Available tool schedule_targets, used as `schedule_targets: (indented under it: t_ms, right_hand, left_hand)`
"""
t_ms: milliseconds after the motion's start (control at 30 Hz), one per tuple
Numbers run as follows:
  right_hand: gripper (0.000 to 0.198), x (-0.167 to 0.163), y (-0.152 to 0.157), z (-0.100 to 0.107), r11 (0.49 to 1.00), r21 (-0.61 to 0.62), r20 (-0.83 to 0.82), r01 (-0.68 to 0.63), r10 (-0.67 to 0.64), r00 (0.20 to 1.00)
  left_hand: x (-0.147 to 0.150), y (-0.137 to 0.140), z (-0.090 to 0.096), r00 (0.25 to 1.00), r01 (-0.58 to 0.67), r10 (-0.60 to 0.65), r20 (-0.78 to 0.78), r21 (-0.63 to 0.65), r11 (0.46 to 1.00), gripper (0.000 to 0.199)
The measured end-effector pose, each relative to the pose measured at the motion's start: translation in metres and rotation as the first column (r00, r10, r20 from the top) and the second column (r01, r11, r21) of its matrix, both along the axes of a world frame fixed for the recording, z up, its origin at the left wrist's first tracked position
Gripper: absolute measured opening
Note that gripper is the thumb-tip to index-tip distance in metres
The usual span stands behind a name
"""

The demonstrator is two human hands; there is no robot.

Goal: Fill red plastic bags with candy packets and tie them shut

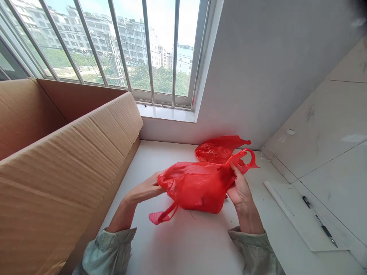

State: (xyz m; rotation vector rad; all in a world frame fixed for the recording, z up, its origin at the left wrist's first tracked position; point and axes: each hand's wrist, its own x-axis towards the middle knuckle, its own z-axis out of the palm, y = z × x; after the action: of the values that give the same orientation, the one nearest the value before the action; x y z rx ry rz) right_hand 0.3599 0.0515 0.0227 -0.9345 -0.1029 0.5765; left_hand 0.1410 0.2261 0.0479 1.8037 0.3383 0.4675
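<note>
Left hand (146, 188): fingers disappearing behind the red bag (200, 189); their opening cannot be told. Crumpled bag (213, 151) behind is being partly covered; cardboard box (88, 152) is running out of frame. Red bag is extending lengthwise left to right over the white table (183, 248), contact unclear; upper handle (253, 158) pointing right, lower handle (157, 218) dangling left. Left wrist is bending inward; right hand (240, 190) is pinching plastic, thumb foremost.

Barred window (114, 46) over a white table (186, 252)

Daylight comes through metal bars (148, 49); outside are pale buildings (137, 38), green trees (164, 80) and bright sky (163, 15). Below runs a glossy sill (166, 112). Beside the window is a plain grey wall (258, 57); at right, pale tiles (338, 126) with dark joints.
</note>
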Motion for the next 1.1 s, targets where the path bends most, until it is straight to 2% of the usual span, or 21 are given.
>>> schedule_targets:
  t_ms: [33, 67, 133, 167, 200, 267, 300, 500, 667, 833, 967, 1100]
  right_hand:
    - [0.023, -0.001, 0.001, -0.001, 1.0, 0.002, -0.022, -0.01, 0.01, 1.0]
    - [0.023, -0.002, 0.001, -0.001, 1.0, 0.001, -0.039, -0.018, 0.018, 0.999]
    - [0.022, -0.004, 0.001, 0.0, 0.999, -0.004, -0.057, -0.039, 0.038, 0.998]
    - [0.023, -0.005, 0.001, 0.001, 0.999, -0.006, -0.059, -0.052, 0.052, 0.997]
    - [0.023, -0.005, 0.0, 0.003, 0.998, -0.004, -0.057, -0.066, 0.066, 0.996]
    - [0.022, -0.005, -0.001, 0.007, 0.995, 0.006, -0.046, -0.095, 0.095, 0.994]
    - [0.021, -0.005, -0.002, 0.008, 0.994, 0.014, -0.041, -0.109, 0.109, 0.993]
    - [0.016, 0.001, -0.008, 0.014, 0.998, 0.059, -0.044, -0.032, 0.035, 0.998]
    - [0.023, -0.003, -0.012, 0.02, 0.976, 0.07, -0.003, -0.204, 0.205, 0.979]
    - [0.023, -0.013, -0.005, 0.02, 0.94, 0.178, 0.002, -0.292, 0.296, 0.955]
    - [0.013, -0.022, 0.001, 0.018, 0.93, 0.164, 0.044, -0.328, 0.325, 0.945]
    - [0.023, -0.025, -0.001, 0.019, 0.927, 0.135, 0.093, -0.35, 0.34, 0.936]
  left_hand:
    - [0.004, -0.003, 0.002, 0.997, 0.072, -0.072, -0.016, 0.012, 0.997, 0.018]
    - [0.008, -0.005, 0.004, 0.992, 0.125, -0.125, -0.024, 0.022, 0.992, 0.034]
    - [0.013, -0.01, 0.005, 0.986, 0.165, -0.165, -0.004, 0.036, 0.986, 0.069]
    - [0.015, -0.011, 0.005, 0.986, 0.168, -0.169, 0.013, 0.038, 0.985, 0.072]
    - [0.017, -0.012, 0.005, 0.985, 0.172, -0.173, 0.028, 0.036, 0.984, 0.064]
    - [0.019, -0.013, 0.003, 0.98, 0.189, -0.189, 0.056, 0.016, 0.982, 0.027]
    - [0.02, -0.013, 0.002, 0.978, 0.197, -0.196, 0.076, -0.006, 0.98, 0.015]
    - [0.021, -0.011, -0.001, 0.949, 0.202, -0.132, 0.285, -0.232, 0.951, 0.039]
    - [0.019, -0.015, 0.006, 0.912, 0.221, -0.069, 0.404, -0.345, 0.912, 0.05]
    - [0.027, -0.032, 0.015, 0.952, 0.089, 0.102, 0.288, -0.581, 0.809, 0.046]
    - [0.035, -0.044, 0.018, 0.966, -0.017, 0.185, 0.178, -0.673, 0.74, 0.039]
    - [0.034, -0.046, 0.019, 0.981, -0.075, 0.178, 0.073, -0.707, 0.703, 0.027]
